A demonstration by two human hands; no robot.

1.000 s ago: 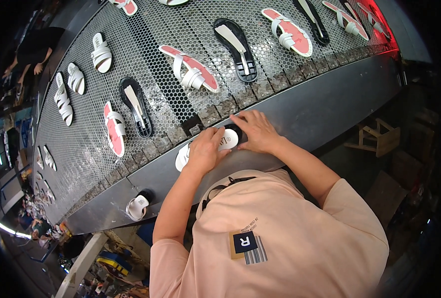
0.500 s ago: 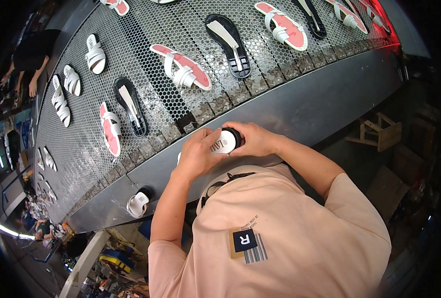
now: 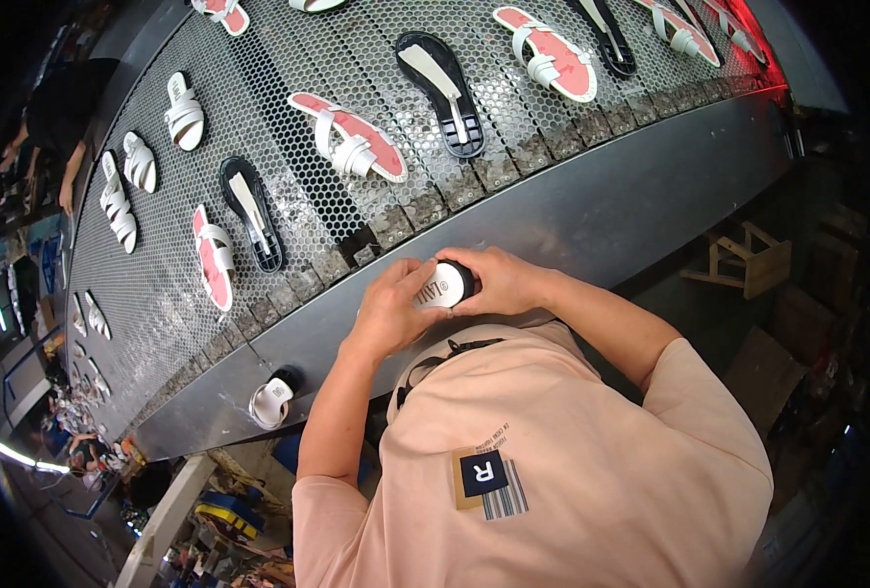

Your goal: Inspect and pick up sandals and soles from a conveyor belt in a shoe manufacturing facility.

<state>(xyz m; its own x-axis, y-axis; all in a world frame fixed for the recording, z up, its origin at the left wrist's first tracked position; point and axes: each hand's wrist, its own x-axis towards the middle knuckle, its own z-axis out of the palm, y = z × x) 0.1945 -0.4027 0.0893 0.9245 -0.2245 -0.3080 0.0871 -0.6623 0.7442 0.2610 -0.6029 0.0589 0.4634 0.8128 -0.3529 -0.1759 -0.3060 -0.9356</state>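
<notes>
Close in front of my body, both hands hold a white sandal (image 3: pixel 442 288) with a black sole edge at its heel. My left hand (image 3: pixel 392 309) wraps the sandal's left part, its fingers covering most of it. Gripping the heel end from the other side is my right hand (image 3: pixel 506 282), thumb and fingers pressed around the black edge. Dark lettering shows on the white insole between the hands. Lower left, another white sandal (image 3: pixel 270 400) with a dark heel rests on the metal ledge (image 3: pixel 611 201).
Beyond the ledge runs a mesh conveyor belt (image 3: pixel 249 108). On it lie several pink-and-white strapped uppers (image 3: pixel 357 147), black soles (image 3: pixel 442 93) with pale strips, and finished-looking white sandals (image 3: pixel 185 113). A wooden stool (image 3: pixel 749 263) stands at right; a person's arm (image 3: pixel 74 176) shows far left.
The shoe parts on the belt have shifted slightly to the left. My hands and the sandal have dipped a little, with the grip unchanged.
</notes>
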